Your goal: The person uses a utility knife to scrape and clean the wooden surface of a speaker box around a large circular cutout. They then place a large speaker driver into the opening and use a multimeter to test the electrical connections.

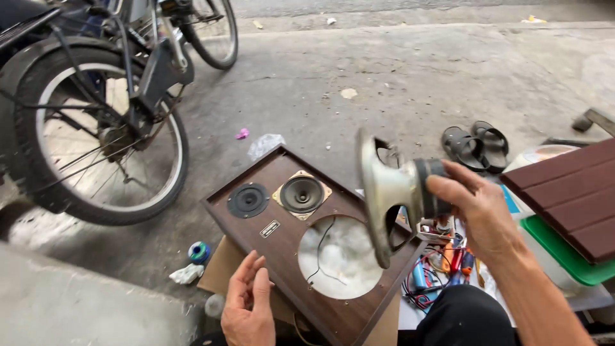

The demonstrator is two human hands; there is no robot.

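A large woofer driver (391, 192), lifted clear of its cabinet, is gripped by the magnet in the right hand (471, 208), fingers clenched around it. Below, the wooden speaker cabinet (269, 221) lies face-up on cardboard (221, 266), its round opening showing white stuffing. The left hand (246, 307) rests open at its edge. Sandals (477, 146) and a bicycle (96, 122) stand nearby.

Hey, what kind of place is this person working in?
Probably an open-air roadside repair spot: bare concrete ground, a parked motorbike, and a wooden speaker cabinet beside scattered tools.
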